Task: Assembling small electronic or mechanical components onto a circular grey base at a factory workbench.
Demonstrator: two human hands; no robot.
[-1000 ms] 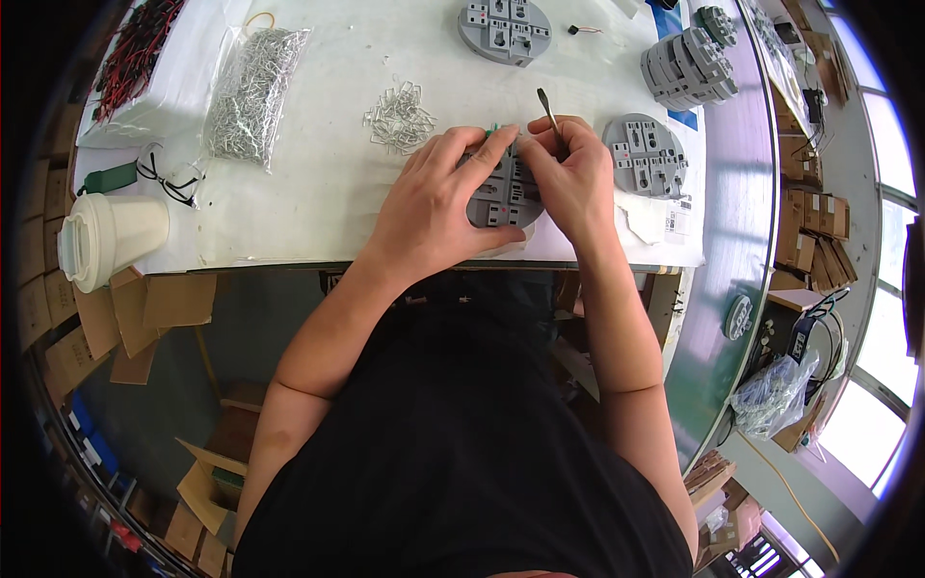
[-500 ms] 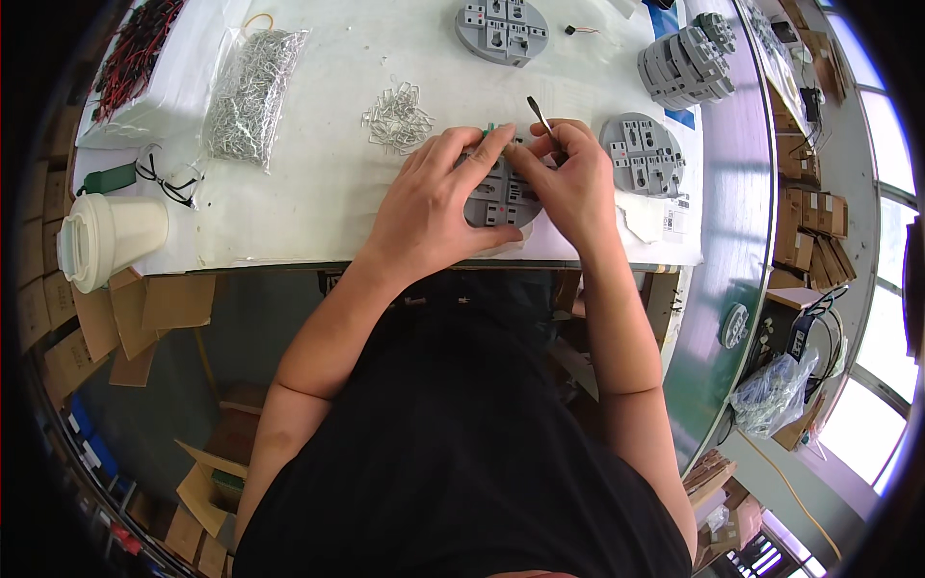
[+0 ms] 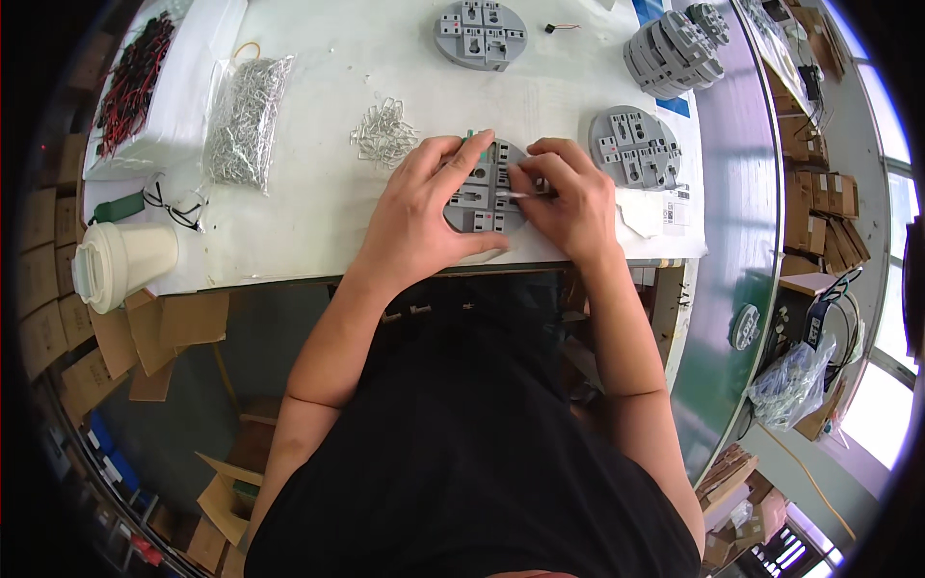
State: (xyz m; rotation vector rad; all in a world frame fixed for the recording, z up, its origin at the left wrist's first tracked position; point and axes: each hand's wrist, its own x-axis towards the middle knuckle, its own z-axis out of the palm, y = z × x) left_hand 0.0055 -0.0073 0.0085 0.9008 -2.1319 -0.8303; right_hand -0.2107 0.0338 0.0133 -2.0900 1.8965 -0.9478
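A grey round disc with raised blocks and slots (image 3: 469,199) lies near the table's front edge. My left hand (image 3: 421,204) is curved about its left side, fingers at its far rim and thumb along the near rim. A bit of green (image 3: 472,133) shows by the left fingertips. My right hand (image 3: 570,200) is closed at the disc's right side, pinching a slim tool (image 3: 512,195) whose pale, thin end points left over the slots. The rest of that tool is mostly hidden by the fingers, and its exact kind cannot be made out.
Loose bent metal wire pieces (image 3: 383,133) lie beyond my left hand, near a clear bag of them (image 3: 252,125). Similar discs stand at the back (image 3: 480,37) and right (image 3: 636,149), with a stack (image 3: 673,60). A lidded cream cup (image 3: 125,262) is far left.
The tool in my right hand has turned from pointing up and away to lying leftward over the disc. My right hand has come down to the disc's right side; the left stays around it.
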